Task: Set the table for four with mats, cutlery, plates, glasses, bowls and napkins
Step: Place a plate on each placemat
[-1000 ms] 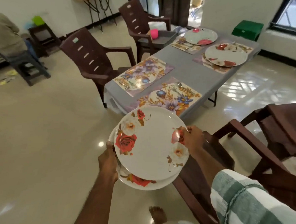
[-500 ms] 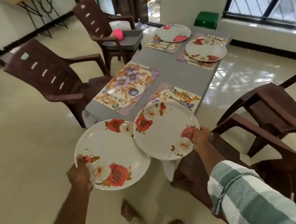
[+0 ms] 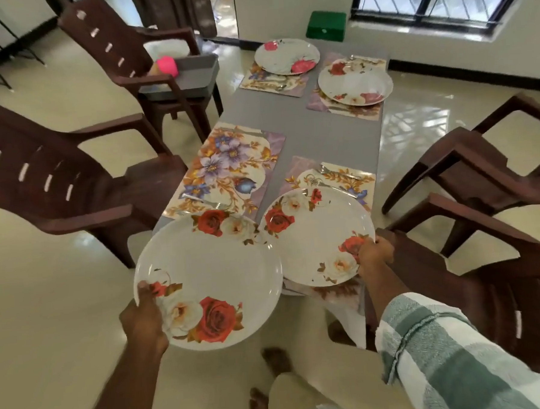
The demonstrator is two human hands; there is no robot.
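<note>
While four rose-patterned plates and four floral mats show, the left hand pinches the near rim of one plate, which extends ahead of it; the right hand pinches another plate to its left, over the near right mat, mostly hidden.

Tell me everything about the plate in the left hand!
The plate is round, white and glossy, maybe melamine, with red and cream roses printed near its far rim and its near rim. The left hand grips its near-left edge, thumb on top. It is held about level in the air, at the near end of the table, overlapping the near-left mat, beside another plate.
</note>
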